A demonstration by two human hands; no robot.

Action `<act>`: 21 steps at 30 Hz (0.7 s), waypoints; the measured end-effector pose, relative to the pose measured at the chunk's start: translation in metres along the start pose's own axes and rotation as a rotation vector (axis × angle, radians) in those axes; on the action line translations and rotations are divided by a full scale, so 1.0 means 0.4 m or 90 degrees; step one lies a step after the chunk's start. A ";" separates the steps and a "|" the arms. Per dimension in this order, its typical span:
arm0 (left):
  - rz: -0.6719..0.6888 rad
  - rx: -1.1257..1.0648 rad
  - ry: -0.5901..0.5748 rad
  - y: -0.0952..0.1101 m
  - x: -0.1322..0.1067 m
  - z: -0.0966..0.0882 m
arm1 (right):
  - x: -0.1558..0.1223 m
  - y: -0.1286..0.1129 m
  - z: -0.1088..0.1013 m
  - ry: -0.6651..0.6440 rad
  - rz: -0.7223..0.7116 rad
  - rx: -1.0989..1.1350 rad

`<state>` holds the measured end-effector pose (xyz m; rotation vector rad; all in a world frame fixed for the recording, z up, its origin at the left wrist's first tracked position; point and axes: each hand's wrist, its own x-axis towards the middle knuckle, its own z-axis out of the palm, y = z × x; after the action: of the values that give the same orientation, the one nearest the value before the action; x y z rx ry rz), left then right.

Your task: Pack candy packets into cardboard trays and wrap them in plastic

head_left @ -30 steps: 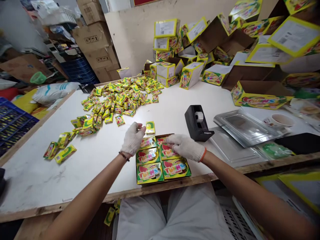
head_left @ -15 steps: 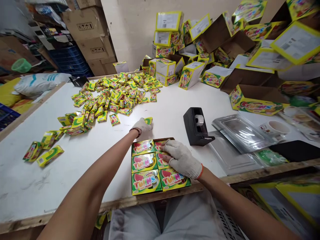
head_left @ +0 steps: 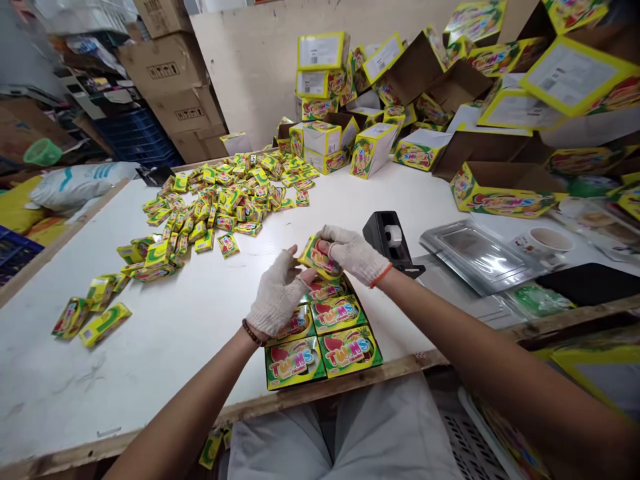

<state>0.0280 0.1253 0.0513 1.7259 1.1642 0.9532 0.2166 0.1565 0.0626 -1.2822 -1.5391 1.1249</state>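
My right hand (head_left: 351,252), in a white knit glove, grips a small yellow-and-green candy box (head_left: 320,257) with a watermelon print. The box is tilted above the far end of a shallow open carton (head_left: 363,300). My left hand (head_left: 280,293), also gloved, is beside the box with thumb and fingers apart; whether a fingertip touches the box I cannot tell. Inside the carton, TWINS boxes (head_left: 296,362) lie face up in two columns. My left hand hides part of the left column.
A heap of small candy boxes (head_left: 220,207) covers the table's back left. A black tape dispenser (head_left: 393,243) stands right of the carton, near clear plastic trays (head_left: 480,257) and a cup (head_left: 545,243). Larger display cartons (head_left: 505,190) are piled at the back right.
My left hand has come back toward me from the table beyond the carton. My right hand has lifted off the packed boxes and now holds a small candy box.
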 end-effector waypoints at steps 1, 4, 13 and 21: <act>0.007 0.076 0.035 -0.017 -0.003 -0.014 | 0.001 0.001 -0.005 -0.033 0.013 -0.067; 0.011 0.299 0.039 -0.065 -0.014 -0.044 | -0.002 0.006 -0.009 -0.162 0.014 -0.286; -0.001 0.426 -0.055 -0.090 -0.031 -0.028 | -0.012 0.018 0.056 -0.189 0.069 -0.517; 0.098 0.691 -0.196 -0.023 -0.019 -0.003 | -0.056 0.049 0.095 -0.163 -0.056 -0.690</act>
<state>0.0219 0.1203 0.0423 2.7025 1.4589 0.0362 0.1885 0.1310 0.0325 -1.7340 -2.5255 0.3370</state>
